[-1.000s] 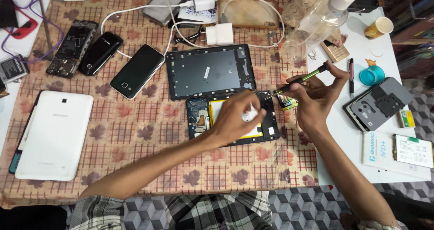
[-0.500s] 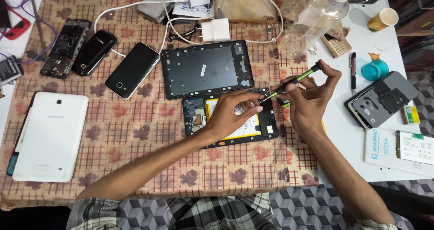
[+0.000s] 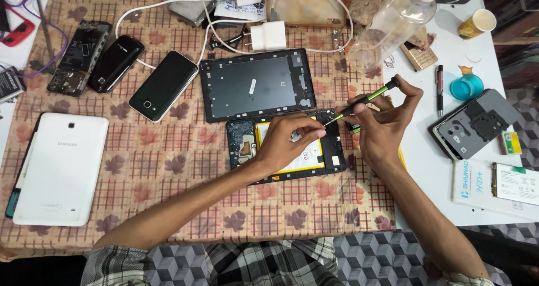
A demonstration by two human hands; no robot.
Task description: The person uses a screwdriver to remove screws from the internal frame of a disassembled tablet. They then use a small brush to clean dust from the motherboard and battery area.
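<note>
The right hand pinches a thin green-and-black screwdriver between thumb and fingers, its tip angled down toward the top edge of the opened tablet, which lies on the patterned cloth just below its detached dark back cover. The left hand grasps nothing; its fingers rest curled on the tablet's yellow battery, one fingertip near the screwdriver tip, steadying the body. If the tip slips off a screw, it could scratch the blue circuit board or jab the battery, and that steadying finger sits close enough to get nicked. The exact screw under the tip is too small to make out, and the left hand covers much of the battery. Phones, a white tablet and chargers lie around, well apart.
</note>
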